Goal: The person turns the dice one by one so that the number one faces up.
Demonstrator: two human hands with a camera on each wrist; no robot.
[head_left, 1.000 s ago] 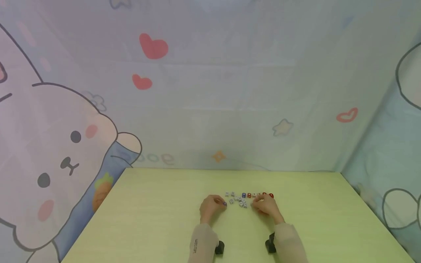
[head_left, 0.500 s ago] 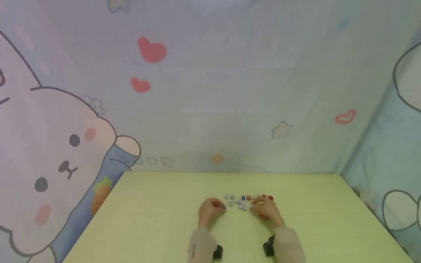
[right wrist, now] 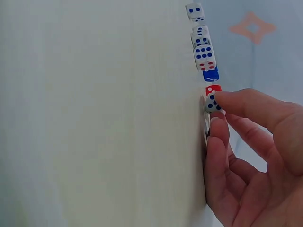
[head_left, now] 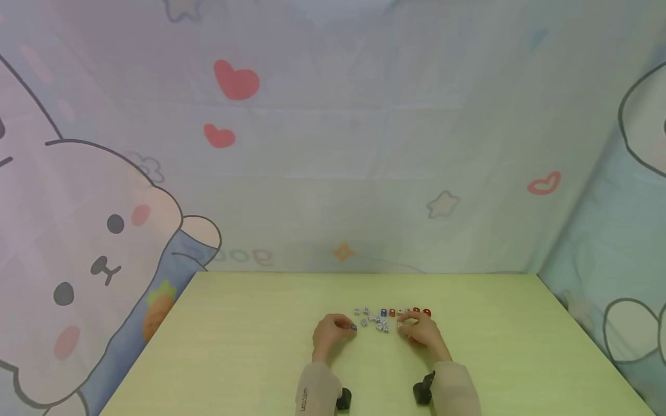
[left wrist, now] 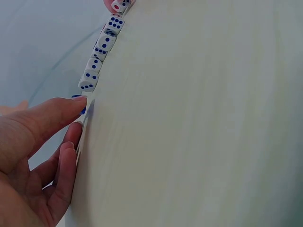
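Observation:
My left hand [head_left: 329,335] pinches a blue die [left wrist: 83,109] between thumb and fingers, at the left of the scattered dice; the fingers cover most of it. On the other side, my right hand [head_left: 424,330] holds a white die with blue dots [right wrist: 211,105] between thumb and fingertips, just above or on the table. Between the hands lies a loose group of several white dice [head_left: 380,327]. Behind them runs a row with a blue die [head_left: 383,312], a red die [head_left: 392,312], a white die [head_left: 400,312] and more red dice [head_left: 426,312], partly hidden by the right hand.
The pale yellow-green table [head_left: 250,335] extends around the dice. A printed cloth [head_left: 333,144] hangs behind its far edge. Black wrist devices [head_left: 423,394] sit at the inner side of both sleeves.
The head view has shifted slightly. My right fingertips have moved a little to the right relative to the row, and the white die shows more clearly. The left hand stays nearly still with its blue die.

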